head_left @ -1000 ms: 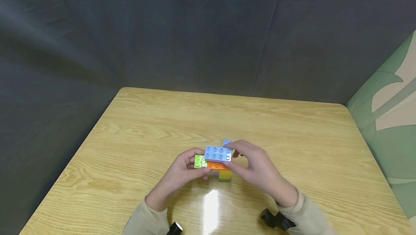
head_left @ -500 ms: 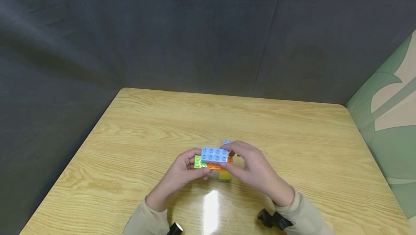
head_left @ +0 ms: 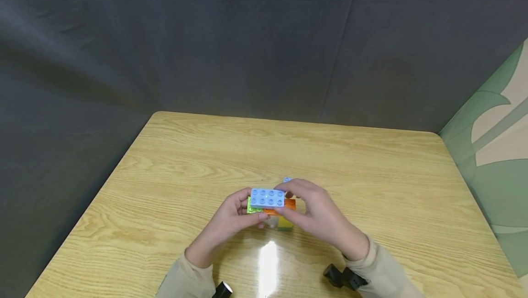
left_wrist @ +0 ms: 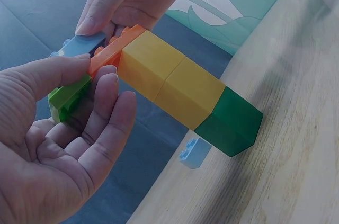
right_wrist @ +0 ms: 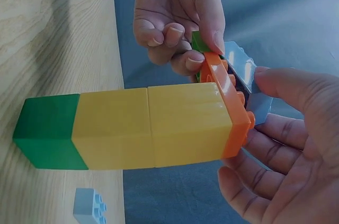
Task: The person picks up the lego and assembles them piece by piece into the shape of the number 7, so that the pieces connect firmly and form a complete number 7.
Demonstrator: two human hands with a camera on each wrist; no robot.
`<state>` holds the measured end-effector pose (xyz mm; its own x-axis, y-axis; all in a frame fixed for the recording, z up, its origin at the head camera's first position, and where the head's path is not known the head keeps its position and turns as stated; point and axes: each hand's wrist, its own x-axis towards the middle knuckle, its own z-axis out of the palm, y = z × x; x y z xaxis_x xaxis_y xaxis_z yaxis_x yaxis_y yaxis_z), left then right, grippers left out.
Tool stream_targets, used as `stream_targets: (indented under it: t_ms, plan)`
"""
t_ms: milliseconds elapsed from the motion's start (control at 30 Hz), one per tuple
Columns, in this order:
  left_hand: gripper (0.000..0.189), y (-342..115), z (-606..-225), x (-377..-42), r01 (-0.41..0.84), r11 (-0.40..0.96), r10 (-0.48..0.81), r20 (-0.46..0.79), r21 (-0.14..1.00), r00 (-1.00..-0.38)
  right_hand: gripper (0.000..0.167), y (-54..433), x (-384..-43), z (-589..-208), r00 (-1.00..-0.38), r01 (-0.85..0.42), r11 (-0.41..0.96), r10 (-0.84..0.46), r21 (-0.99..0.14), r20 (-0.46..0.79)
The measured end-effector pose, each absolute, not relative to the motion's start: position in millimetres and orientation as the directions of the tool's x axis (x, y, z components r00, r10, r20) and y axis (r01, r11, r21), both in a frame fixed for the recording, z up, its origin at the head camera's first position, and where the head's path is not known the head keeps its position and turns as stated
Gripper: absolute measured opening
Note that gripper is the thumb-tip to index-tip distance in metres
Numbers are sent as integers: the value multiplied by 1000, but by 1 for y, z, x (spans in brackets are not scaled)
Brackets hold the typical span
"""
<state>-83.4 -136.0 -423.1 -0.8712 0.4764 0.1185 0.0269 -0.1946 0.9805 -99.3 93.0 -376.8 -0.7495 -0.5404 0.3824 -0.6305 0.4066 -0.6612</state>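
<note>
A tower of toy building bricks stands on the table: a dark green brick (right_wrist: 50, 131) at the bottom, two yellow bricks (left_wrist: 172, 78) above, and a flat orange brick (right_wrist: 225, 99) across the top. From the orange brick's left end a bright green brick (left_wrist: 69, 97) sticks out. My left hand (head_left: 235, 213) grips the tower there, thumb on the orange brick's side and fingers beneath. My right hand (head_left: 317, 204) pinches a blue brick (head_left: 267, 198) by its right end. It sits tilted close over the orange studs, with a gap showing in the right wrist view.
A smaller loose blue brick (left_wrist: 194, 153) lies on the wooden table (head_left: 371, 174) just behind the tower. Dark cloth (head_left: 247, 50) hangs past the far table edge, and a green patterned panel (head_left: 499, 151) stands at the right.
My right hand has shifted the blue brick left and slightly nearer me, so it now covers most of the bright green brick and bares the orange one's right end. My left hand stays put.
</note>
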Motion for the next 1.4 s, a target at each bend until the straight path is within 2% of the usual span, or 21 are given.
stream_targets:
  t_ms: [267, 800, 1400]
  plan:
    - [39, -135, -422, -84, 19, -213, 475, 121, 977, -872, 27, 90, -100, -379, -733, -642, 381, -560, -665, 387]
    - [39, -135, -421, -84, 25, -208, 475, 123, 978, -871, 27, 87, -99, -378, -746, -630, 419, -559, -654, 361]
    - [38, -136, -421, -85, 32, -215, 490, 136, 976, -861, 31, 87, -100, -379, -693, -709, 458, -590, -536, 414]
